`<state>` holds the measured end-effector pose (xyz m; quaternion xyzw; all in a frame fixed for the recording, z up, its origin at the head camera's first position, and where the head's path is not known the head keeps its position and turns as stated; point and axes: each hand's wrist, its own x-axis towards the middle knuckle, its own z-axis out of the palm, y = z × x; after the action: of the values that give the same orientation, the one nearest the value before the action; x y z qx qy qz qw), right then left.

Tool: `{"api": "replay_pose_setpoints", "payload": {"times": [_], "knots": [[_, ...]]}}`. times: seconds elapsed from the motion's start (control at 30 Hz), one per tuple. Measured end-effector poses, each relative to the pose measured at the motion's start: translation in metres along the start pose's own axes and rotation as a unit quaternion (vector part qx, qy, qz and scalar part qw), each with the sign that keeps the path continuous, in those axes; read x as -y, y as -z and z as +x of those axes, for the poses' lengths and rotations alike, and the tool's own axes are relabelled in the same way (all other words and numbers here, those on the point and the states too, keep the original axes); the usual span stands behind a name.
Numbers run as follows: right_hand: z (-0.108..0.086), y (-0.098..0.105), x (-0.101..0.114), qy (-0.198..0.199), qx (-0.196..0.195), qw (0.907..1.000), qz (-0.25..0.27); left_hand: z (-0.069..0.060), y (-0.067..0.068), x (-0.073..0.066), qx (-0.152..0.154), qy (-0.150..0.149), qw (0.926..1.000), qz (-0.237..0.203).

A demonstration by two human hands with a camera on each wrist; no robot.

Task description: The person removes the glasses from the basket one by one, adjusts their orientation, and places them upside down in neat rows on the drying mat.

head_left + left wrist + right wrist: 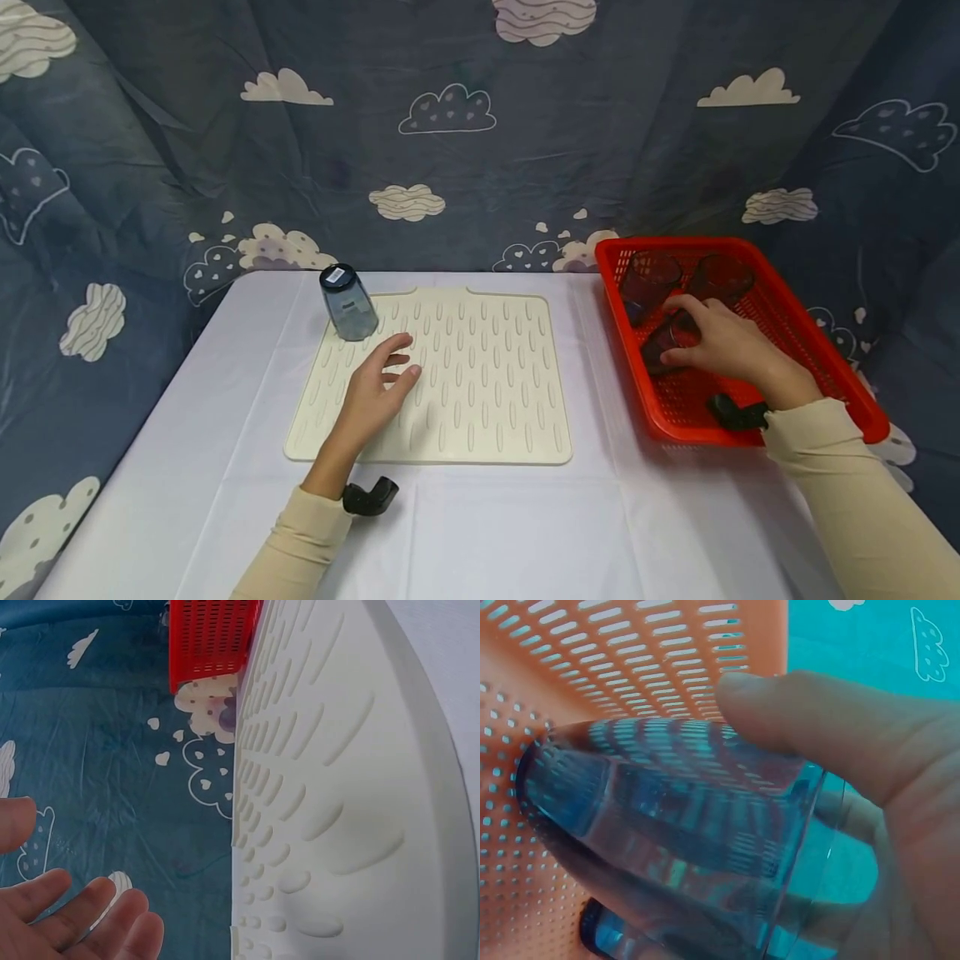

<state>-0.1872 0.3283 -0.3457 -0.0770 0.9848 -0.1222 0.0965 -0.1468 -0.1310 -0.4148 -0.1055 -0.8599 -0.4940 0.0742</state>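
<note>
My right hand (pixel 727 346) reaches into the red plastic basket (pixel 637 385) and grips a bluish clear drinking glass (pixel 667 832). In the right wrist view the thumb lies along the glass's near side, with other fingers visible beyond its rim. Two more glasses, one at the back left (pixel 651 271) and another beside it (pixel 722 277), stand in the basket. Over the cream drying mat (pixel 495 392) hovers my left hand (pixel 373 390), fingers loosely bent and holding nothing. An upside-down glass (pixel 351 310) rests at the mat's back left corner, beyond the left hand.
A white cloth (pixel 517 533) covers the table under the mat and basket. Behind hangs a dark blue curtain (pixel 360 158) with cloud prints. The basket's raised walls surround the right hand's glass.
</note>
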Motion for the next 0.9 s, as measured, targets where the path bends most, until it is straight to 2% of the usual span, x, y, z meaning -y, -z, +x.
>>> {"api": "replay_pose_setpoints", "payload": {"times": [0.27, 0.53, 0.73, 0.9], "knots": [[0.005, -0.003, -0.001, -0.005, -0.004, 0.9997, 0.025, 0.000, -0.001, 0.003, 0.002, -0.005, 1.0000, -0.001], [0.008, 0.002, 0.001, -0.004, 0.003, 0.9999, -0.015, -0.001, -0.001, 0.003, 0.004, 0.001, 1.0000, 0.008], [0.007, 0.010, 0.000, 0.001, -0.028, 0.9994, -0.021, 0.001, 0.000, 0.002, 0.020, 0.002, 0.9998, 0.009], [-0.001, 0.027, -0.007, -0.011, -0.059, 0.9980, 0.021, 0.003, 0.003, 0.001, 0.019, -0.008, 0.9997, 0.011]]}}
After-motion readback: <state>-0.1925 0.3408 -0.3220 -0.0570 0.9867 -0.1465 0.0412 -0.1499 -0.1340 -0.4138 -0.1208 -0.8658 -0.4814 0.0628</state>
